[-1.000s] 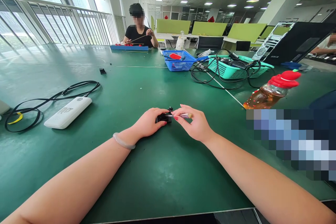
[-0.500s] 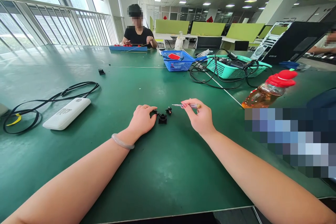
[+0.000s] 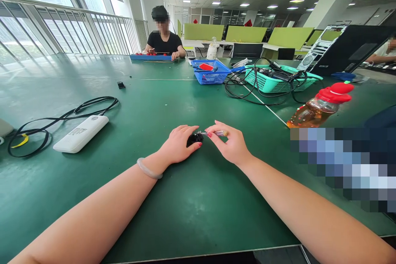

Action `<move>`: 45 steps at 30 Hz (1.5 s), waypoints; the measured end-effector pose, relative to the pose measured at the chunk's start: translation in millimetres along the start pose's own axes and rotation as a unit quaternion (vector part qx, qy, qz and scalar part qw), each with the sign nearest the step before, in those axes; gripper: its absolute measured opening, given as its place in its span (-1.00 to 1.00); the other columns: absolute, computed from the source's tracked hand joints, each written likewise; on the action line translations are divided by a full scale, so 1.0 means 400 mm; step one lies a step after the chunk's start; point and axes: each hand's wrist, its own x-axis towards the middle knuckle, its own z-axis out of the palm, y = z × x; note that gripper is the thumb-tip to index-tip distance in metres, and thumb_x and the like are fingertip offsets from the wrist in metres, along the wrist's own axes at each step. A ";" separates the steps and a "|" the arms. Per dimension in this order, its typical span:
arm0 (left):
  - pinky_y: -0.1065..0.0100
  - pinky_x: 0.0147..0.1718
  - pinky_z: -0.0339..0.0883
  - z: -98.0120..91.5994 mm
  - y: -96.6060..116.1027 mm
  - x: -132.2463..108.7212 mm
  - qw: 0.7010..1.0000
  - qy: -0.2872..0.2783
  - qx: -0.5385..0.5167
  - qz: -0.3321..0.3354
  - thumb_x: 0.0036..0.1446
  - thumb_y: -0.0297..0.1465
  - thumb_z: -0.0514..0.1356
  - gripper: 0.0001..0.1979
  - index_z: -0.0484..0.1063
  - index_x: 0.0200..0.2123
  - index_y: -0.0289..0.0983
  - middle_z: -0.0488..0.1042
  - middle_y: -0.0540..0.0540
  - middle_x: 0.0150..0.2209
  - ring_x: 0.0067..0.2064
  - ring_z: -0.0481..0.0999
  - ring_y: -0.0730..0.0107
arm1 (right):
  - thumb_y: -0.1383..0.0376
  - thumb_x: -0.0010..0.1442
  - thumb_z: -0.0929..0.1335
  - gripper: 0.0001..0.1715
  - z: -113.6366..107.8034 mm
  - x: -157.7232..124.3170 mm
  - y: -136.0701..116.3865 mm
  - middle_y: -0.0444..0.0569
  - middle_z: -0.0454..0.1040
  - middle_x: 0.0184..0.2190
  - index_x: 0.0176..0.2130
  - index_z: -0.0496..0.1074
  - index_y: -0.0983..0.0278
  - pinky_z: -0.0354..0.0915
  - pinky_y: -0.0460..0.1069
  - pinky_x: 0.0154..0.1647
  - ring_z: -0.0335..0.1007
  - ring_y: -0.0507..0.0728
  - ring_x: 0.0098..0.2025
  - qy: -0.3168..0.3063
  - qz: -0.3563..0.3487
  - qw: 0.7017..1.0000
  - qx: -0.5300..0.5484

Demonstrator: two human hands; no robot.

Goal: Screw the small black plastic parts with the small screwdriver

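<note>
My left hand (image 3: 177, 144) curls its thumb and fingers around a small black plastic part (image 3: 193, 138) on the green table (image 3: 198, 206). Its grip hides most of the part and whatever else lies under the palm. A screwdriver (image 3: 221, 133) with a clear handle is pinched between the thumb and fingers of my right hand (image 3: 232, 142). The shaft points left, its tip at the black part by the left fingertips; whether it touches cannot be made out.
A white power bank (image 3: 82, 134) with a black cable lies left, a black piece (image 3: 121, 85) beyond it. Farther back are a blue basket (image 3: 213, 78) and a green basket (image 3: 266, 86) with cables. A red-capped bottle (image 3: 315, 111) lies right. Another person (image 3: 163, 41) sits opposite.
My left hand has moved right and closed over the black parts that lay in the open. The screwdriver in my right hand has come left and slightly down, to the black part.
</note>
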 end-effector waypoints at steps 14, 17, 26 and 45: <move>-0.06 0.12 0.17 -0.013 0.026 0.002 0.997 0.006 0.045 -0.061 0.13 -0.17 0.09 -0.45 0.23 0.19 -0.12 0.45 -0.12 0.07 0.18 0.24 0.03 | 0.35 0.18 0.32 -0.90 -0.015 0.000 -0.011 -0.15 0.50 -0.51 -0.37 0.42 0.19 0.40 0.15 0.05 0.42 0.05 -0.47 0.134 -0.086 0.986 -0.052; -0.08 0.12 0.17 0.001 0.037 0.013 0.997 0.010 0.047 -0.060 0.14 -0.04 0.07 -0.40 0.21 0.21 -0.13 0.42 -0.15 0.10 0.19 0.22 0.01 | 0.34 0.19 0.31 -0.89 -0.012 0.001 -0.006 -0.15 0.50 -0.51 -0.37 0.41 0.19 0.39 0.15 0.05 0.44 0.06 -0.45 0.129 -0.080 0.986 -0.063; 0.00 0.07 0.22 0.016 0.046 0.012 0.999 -0.009 0.037 -0.007 0.22 -0.15 0.06 -0.68 0.37 -0.02 -0.09 0.47 -0.07 0.03 0.12 0.28 0.08 | 0.33 0.20 0.29 -0.87 -0.014 0.003 0.002 -0.12 0.51 -0.49 -0.39 0.40 0.19 0.40 0.13 0.03 0.47 0.10 -0.38 0.142 -0.089 0.982 -0.086; 0.05 0.09 0.20 -0.048 0.060 -0.162 0.996 -0.030 0.079 -0.036 0.29 -0.18 -0.05 -0.69 0.39 -0.04 -0.07 0.40 -0.09 -0.01 0.05 0.32 0.17 | 0.23 0.23 0.24 -0.75 -0.028 0.006 -0.001 -0.19 0.31 -0.63 -0.47 0.30 0.22 0.20 -0.11 -0.50 0.19 -0.02 -0.60 0.078 -0.026 0.994 -0.068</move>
